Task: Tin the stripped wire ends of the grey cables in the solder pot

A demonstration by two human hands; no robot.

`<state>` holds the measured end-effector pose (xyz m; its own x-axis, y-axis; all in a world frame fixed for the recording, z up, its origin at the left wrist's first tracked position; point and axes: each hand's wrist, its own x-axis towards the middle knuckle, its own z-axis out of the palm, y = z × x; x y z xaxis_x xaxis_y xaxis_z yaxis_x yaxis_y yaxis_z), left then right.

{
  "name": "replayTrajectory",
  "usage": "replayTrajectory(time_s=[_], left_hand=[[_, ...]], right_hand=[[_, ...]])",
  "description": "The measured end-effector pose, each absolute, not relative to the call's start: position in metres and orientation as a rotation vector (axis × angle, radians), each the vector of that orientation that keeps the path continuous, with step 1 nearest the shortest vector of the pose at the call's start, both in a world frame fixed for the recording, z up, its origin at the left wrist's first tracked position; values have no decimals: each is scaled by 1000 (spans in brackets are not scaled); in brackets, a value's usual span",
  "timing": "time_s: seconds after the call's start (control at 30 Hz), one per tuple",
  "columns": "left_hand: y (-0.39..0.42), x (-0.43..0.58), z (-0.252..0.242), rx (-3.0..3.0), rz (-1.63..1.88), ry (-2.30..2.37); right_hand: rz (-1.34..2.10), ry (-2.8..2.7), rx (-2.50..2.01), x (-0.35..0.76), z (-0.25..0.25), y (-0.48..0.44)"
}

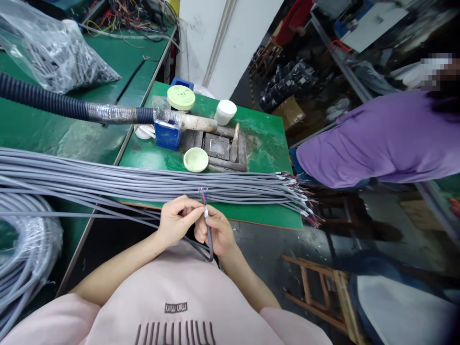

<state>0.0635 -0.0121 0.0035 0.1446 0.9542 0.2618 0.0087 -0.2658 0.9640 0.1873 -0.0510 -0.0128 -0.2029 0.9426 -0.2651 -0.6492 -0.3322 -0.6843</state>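
Note:
Close to my body, a grey cable (pixel 209 242) stands with its stripped end up, fine coloured wires (pixel 203 194) fanning out above a white band (pixel 206 212). The fingers of my right hand (pixel 220 232) are wrapped around the cable just below that band. My left hand (pixel 179 218) pinches at the white band from the other side, thumb and forefinger together. Just beyond both hands lies a long bundle of grey cables (pixel 143 182), its stripped, coloured ends (pixel 302 196) reaching past the bench's right side.
A solder pot (pixel 217 146) sits behind the bundle, with a pale green dish (pixel 196 159), a white tub (pixel 225 112) and a ribbed hose (pixel 72 105) around it. Coiled cable (pixel 28 249) lies at left. A person in purple (pixel 377 139) is at right, near a wooden stool (pixel 323 292).

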Motion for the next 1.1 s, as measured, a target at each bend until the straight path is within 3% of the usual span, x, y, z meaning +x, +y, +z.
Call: replayTrajectory(time_s=[0.27,0.57,0.8,1.1], left_hand=[[-9,66,2,1584,1360,919],[20,55,-9,1728,1302,984],[24,50,-18,1836,1236,1012],[26,49,-16,1934,1345,965]], right_hand=[[1493,-638,-1022,195,5,-32],[624,-1331,-1433,261,40,50],[392,-1944,-1592,237,24,108],[317,-2180,-1741,226,21,126]])
